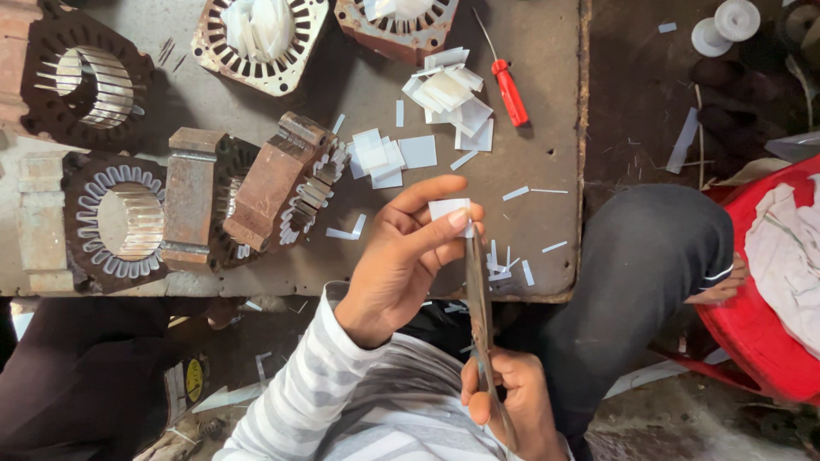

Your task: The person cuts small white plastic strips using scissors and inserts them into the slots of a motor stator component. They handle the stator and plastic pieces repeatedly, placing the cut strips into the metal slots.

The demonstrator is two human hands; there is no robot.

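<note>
Head view, looking straight down: the left hand (401, 256) pinches a small white rectangular slip of insulating paper (450, 211) between thumb and forefinger, held above the near edge of the worn grey-brown work board (547, 111). The right hand (504, 397) is closed around the handles of a pair of long steel scissors (478, 299), whose blades run up to meet the lower edge of the slip.

Step in hand, as judged: trimming the slip to size. The blades appear nearly closed at the paper; whether the cut has started cannot be told. The next move calls for a steady pinch and a straight closing of the blades, with the forefinger kept out of their line.

Condition of the slip: clean, flat, opaque white, edges square where visible; its lower part is hidden by the fingertip.

Surroundings: narrow white offcuts (504, 260) lie scattered on the board just beyond the hands. Two loose heaps of cut white paper pieces (384, 158) (453, 94) sit further back. A red-handled screwdriver (510, 90) lies beside the farther heap. Rusty laminated motor stator cores (120, 222) stand to the left; some slots already carry white liners. A red plastic tub (752, 341) with pale cloth is at right.
</note>
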